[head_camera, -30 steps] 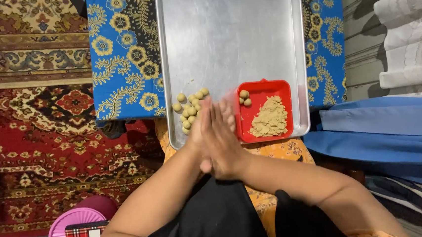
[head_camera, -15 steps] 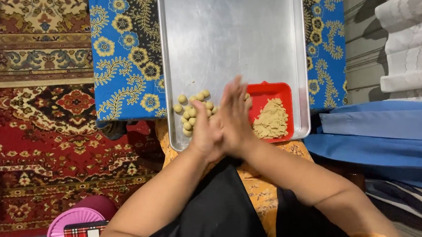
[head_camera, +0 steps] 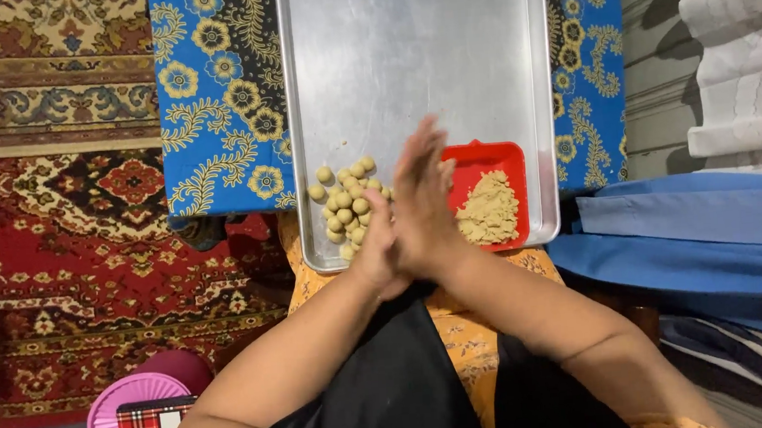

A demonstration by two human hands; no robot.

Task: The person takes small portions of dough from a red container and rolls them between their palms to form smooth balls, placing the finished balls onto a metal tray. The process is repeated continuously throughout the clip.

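My left hand (head_camera: 375, 252) and my right hand (head_camera: 421, 193) are pressed flat, palm to palm, over the near edge of a big metal tray (head_camera: 414, 51). The right hand lies on top, its fingers pointing away from me. Anything between the palms is hidden. Several small beige dough balls (head_camera: 345, 204) lie in a cluster on the tray just left of the hands. Touching the right hand's far side is a red square tray (head_camera: 495, 157) holding a heap of crumbly beige dough (head_camera: 490, 211).
The metal tray rests on a blue cloth with yellow flowers (head_camera: 212, 92). A red patterned carpet (head_camera: 62, 254) covers the floor to the left. A pink round plate (head_camera: 109, 412) with a plaid box (head_camera: 150, 424) sits at the lower left. Blue fabric (head_camera: 695, 237) lies at the right.
The right hand has slid forward over the left palm, its fingers now reaching further onto the tray and covering the red tray's left corner. The view has shifted slightly.
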